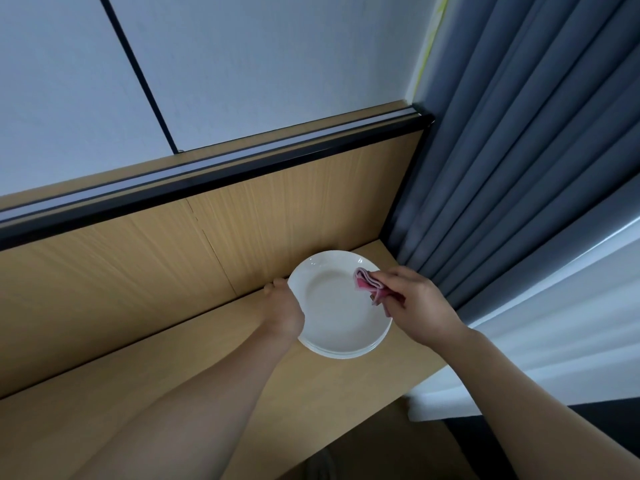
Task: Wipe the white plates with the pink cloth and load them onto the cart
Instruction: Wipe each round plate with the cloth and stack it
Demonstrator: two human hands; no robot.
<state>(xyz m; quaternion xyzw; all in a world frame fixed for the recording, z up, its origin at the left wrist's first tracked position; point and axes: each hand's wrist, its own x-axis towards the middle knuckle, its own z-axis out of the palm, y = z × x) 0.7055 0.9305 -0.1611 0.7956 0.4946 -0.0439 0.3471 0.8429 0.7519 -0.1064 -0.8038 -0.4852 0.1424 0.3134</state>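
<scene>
Plates: a stack of white plates (349,353) sits on the desk's far right end, close to the back panel; several rims show at its near edge, but I cannot tell how many.
Top plate: the top plate (334,310) lies face up and level on the stack.
Left hand: the left hand (282,308) grips the top plate's left rim, fingers curled around its far-left edge.
Right hand: the right hand (419,306) pinches the pink cloth, fingers curled round it, over the plate's right side.
Pink cloth: the pink cloth (369,284) is folded into a small wad, its tip touching the far-right inner part of the top plate.
Desk: a light wooden desk (173,375) carries the stack.
Back panel: a wooden back panel (156,251) rises behind the desk, capped by a black rail (207,178).
Curtain: a grey pleated curtain (519,168) hangs just right of the stack.
White fabric: white fabric (554,306) lies near and right of the curtain.
Wall: a white wall (277,64) stands beyond the rail.
</scene>
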